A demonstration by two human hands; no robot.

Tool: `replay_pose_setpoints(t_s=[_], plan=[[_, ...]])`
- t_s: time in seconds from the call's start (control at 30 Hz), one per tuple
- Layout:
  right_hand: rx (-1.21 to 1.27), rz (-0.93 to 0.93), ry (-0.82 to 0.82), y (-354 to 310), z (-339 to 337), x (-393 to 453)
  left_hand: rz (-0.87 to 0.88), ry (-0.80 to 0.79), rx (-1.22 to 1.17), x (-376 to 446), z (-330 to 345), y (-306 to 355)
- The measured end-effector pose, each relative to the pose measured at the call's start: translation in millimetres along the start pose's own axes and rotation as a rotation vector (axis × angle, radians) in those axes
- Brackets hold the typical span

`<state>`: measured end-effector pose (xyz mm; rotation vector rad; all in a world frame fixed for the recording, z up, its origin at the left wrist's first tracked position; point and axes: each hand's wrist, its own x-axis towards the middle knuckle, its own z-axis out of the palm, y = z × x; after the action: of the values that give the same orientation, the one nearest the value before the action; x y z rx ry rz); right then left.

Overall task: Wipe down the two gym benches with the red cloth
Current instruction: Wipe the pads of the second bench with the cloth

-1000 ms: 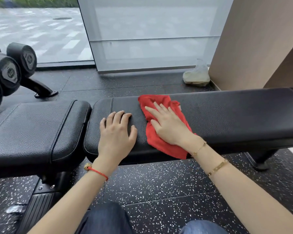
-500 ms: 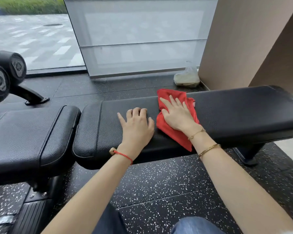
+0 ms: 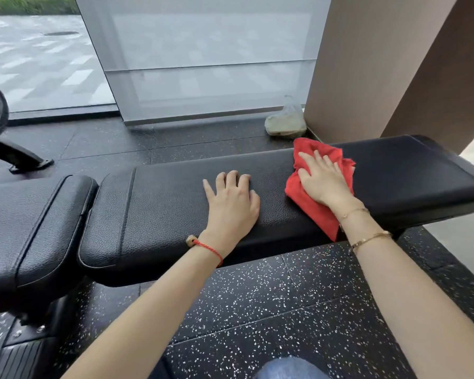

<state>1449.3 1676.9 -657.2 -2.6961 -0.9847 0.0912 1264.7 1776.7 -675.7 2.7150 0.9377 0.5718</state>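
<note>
Now our right hand [image 3: 323, 181] presses flat on the red cloth [image 3: 316, 206], not clenched, on the right bench [image 3: 175, 203]; our left hand [image 3: 230, 203] rests open beside it. We judge the loose cloth may slip off the near edge, where it overhangs.

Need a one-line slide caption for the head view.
Right hand presses red cloth flat on black bench pad; left hand braces beside it.
</note>
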Motion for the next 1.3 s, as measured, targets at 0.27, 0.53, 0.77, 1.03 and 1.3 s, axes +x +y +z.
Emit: replay_pose_setpoints(t_s=[0.27,0.53,0.77,1.03,1.3], plan=[[0.063,-0.272,-0.003,-23,15,-28,0.001,0.028,0.018,-2,3,1],[0.06,-0.129,0.019,42,-4,-22,0.0,0.007,0.052,-3,5,1],[0.022,0.011,-0.013,16,-7,28,-0.013,0.0,0.075,-5,3,4],[0.075,-0.287,-0.018,4,7,-24,-0.013,0.004,0.054,-4,3,4],[0.031,-0.054,0.053,72,-10,-13,0.003,-0.026,0.055,-5,4,0]])
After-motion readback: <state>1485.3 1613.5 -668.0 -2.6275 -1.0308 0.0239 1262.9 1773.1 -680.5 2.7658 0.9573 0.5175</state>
